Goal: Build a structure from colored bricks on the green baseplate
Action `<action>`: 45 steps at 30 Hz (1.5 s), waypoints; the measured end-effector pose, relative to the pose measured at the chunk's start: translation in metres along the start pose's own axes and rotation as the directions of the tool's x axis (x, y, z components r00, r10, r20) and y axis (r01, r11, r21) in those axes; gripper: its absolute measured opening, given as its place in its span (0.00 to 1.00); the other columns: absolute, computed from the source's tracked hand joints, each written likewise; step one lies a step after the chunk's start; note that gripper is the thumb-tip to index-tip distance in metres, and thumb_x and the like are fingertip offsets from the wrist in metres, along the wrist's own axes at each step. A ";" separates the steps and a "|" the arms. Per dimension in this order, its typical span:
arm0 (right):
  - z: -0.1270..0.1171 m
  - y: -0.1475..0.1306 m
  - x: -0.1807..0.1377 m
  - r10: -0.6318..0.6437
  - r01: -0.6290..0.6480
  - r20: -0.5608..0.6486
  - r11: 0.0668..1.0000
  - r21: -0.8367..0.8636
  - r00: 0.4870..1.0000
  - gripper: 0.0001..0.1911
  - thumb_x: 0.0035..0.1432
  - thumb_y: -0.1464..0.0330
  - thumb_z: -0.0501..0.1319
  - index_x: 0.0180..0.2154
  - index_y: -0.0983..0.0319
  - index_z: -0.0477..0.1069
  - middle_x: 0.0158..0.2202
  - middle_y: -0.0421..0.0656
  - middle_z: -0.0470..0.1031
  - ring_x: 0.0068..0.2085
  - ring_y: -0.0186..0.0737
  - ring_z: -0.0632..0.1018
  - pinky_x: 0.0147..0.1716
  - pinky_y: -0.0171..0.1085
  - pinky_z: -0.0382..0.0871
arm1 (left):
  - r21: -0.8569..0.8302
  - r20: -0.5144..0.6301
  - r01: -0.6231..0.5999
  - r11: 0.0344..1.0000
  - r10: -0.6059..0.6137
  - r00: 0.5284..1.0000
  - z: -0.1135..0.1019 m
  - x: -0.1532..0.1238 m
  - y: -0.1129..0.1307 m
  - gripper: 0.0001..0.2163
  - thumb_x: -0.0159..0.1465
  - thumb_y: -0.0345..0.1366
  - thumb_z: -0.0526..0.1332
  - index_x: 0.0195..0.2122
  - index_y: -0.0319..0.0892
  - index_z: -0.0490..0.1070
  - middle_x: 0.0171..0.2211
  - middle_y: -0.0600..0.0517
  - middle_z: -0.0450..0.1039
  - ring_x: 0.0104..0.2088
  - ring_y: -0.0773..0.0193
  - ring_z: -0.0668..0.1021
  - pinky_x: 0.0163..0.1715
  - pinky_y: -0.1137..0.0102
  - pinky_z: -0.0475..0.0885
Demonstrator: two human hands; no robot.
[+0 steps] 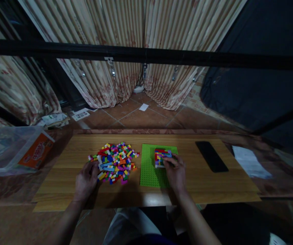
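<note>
A loose pile of small multicoloured toy bricks (118, 161) lies on the wooden table, left of centre. My left hand (87, 178) rests at the pile's left edge with its fingers curled together; whatever they may hold is hidden. To the right of the pile lies a green studded baseplate (147, 170). A low block built of coloured bricks (159, 156) stands on its upper right part. My right hand (176, 172) reaches over the plate, thumb and fingers pinched at the right side of this block. Anything between those fingertips is too small to make out.
A black phone-like slab (211, 156) lies on the table (62, 170) at the right. Left of the table stands a clear plastic box (11, 163) with an orange label. A white sheet (249, 161) lies beyond the right edge. A dark bar (146, 54) crosses before the curtains.
</note>
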State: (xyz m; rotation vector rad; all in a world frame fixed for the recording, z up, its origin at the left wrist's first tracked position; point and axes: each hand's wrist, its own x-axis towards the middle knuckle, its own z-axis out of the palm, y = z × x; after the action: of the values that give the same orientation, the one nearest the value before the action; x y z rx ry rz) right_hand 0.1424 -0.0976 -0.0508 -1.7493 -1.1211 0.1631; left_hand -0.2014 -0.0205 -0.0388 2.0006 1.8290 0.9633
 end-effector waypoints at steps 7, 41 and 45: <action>0.003 0.000 0.005 0.079 -0.081 0.026 0.991 0.108 0.997 0.08 0.53 0.63 0.62 0.32 0.57 0.79 0.48 0.47 0.70 0.50 0.46 0.71 0.52 0.49 0.63 | 0.022 0.009 -0.022 1.000 0.022 1.000 -0.001 -0.001 0.000 0.14 0.65 0.43 0.50 0.38 0.43 0.71 0.38 0.46 0.77 0.38 0.57 0.80 0.37 0.68 0.74; 0.018 -0.059 -0.045 -0.174 0.131 0.291 0.978 0.159 0.941 0.10 0.62 0.66 0.56 0.38 0.57 0.77 0.40 0.45 0.77 0.43 0.42 0.76 0.45 0.44 0.70 | -0.043 0.013 -0.005 0.999 0.006 1.000 -0.002 -0.003 0.005 0.13 0.65 0.41 0.50 0.36 0.42 0.72 0.37 0.47 0.77 0.39 0.59 0.79 0.42 0.68 0.73; 0.039 -0.076 -0.059 -0.237 0.215 0.448 0.972 0.100 0.862 0.10 0.62 0.68 0.56 0.39 0.57 0.76 0.39 0.44 0.77 0.43 0.43 0.75 0.44 0.43 0.70 | -0.074 0.010 0.005 0.997 -0.004 1.000 -0.002 -0.005 0.006 0.14 0.66 0.42 0.49 0.37 0.42 0.72 0.37 0.47 0.77 0.38 0.59 0.79 0.41 0.67 0.73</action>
State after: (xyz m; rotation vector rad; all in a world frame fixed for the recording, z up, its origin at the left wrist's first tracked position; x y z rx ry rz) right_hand 0.0412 -0.1104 -0.0308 -1.5594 -1.6420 0.4732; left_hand -0.1973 -0.0265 -0.0352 1.9533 1.7649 1.0031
